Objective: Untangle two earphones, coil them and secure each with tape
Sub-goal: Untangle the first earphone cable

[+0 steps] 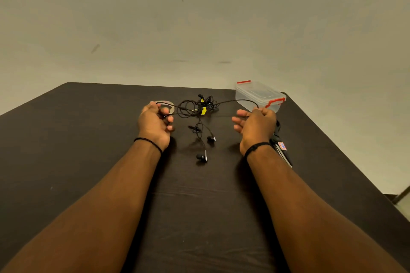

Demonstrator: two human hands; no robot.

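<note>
Head view now, both arms out over the dark table (88, 162). Left hand (155, 121) has its fingers curled round one end of a black cord, and the tape roll (170, 105) sits just beyond its knuckles. Right hand (255, 124) pinches the other end up near the thumb, its lower fingers spread loose. Between the two hands lies the earphone tangle (197, 106), yellow tags showing in the knot, with two earbuds (205, 148) trailing toward the wrists.

Here's the worry: the cord looks nearly taut across both hands. Pull wider and that knot could cinch tighter instead of opening, and the thin wire may strain at the buds. The clear box (259, 95) stands just past the right hand, and scissors (281, 146) lie beside that wrist, so a sweep outward might knock either one.
</note>
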